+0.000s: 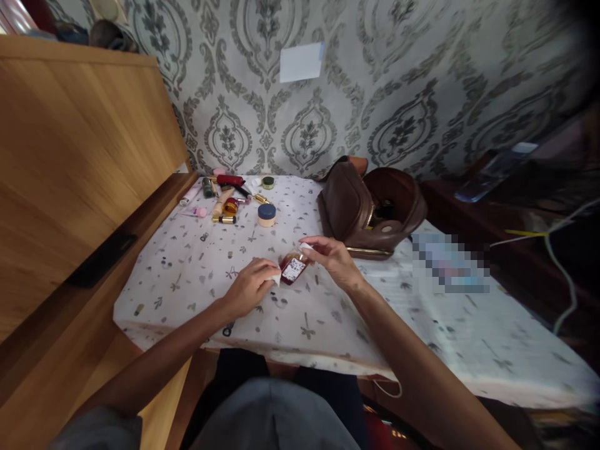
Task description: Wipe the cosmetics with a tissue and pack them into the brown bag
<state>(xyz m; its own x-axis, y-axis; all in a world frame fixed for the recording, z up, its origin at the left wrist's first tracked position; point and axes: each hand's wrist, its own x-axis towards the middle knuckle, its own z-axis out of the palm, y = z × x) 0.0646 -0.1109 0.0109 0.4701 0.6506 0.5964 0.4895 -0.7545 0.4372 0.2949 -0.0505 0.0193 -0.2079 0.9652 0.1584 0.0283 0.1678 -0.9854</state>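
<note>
Far left of the slouched brown leather handbag [347, 206], small cosmetic tubes and pots [229, 205] overlap in a heap, several half covered by others, their labels too small to read. Nearer the bag, the left hand [253, 284] is curled, pinching a crumpled white tissue-like scrap [276, 277] mostly hidden by its fingers. A round cream jar with a navy lid [267, 215] stands left of the bag. Just in front of the bag's left side, a dark-red glass bottle with a speckled label [294, 269] sits tilted between the hands. The right hand [334, 257] grips a small white piece [306, 246] at its upper end; whether it is attached cannot be told. The bag's inside is too dark to read. Right of it, pixelation hides a flat item [450, 262].
</note>
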